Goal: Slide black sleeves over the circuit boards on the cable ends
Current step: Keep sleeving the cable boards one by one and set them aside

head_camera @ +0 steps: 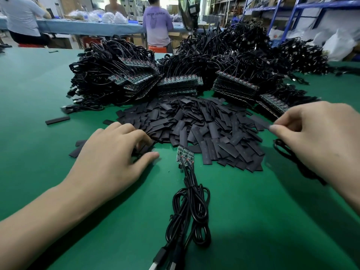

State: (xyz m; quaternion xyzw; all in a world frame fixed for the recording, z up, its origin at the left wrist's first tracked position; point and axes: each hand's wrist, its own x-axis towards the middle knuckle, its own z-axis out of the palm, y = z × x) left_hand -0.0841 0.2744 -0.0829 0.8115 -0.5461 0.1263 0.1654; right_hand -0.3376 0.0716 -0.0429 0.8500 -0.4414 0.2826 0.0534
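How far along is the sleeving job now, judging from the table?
Nothing looks finished: the boards in front are bare, like the stacks behind. The right hand pinches one sleeve; the left hand reaches into the sleeve pile. Nearly everything is left.

Bright, even overhead light throws soft shadows under the hands; wide-angle bending at the edges, background slightly soft.

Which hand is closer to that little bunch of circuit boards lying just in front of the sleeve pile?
Left. The left hand rests just left of the circuit boards, thumb nearly reaching them; the right hand is far off to their right.
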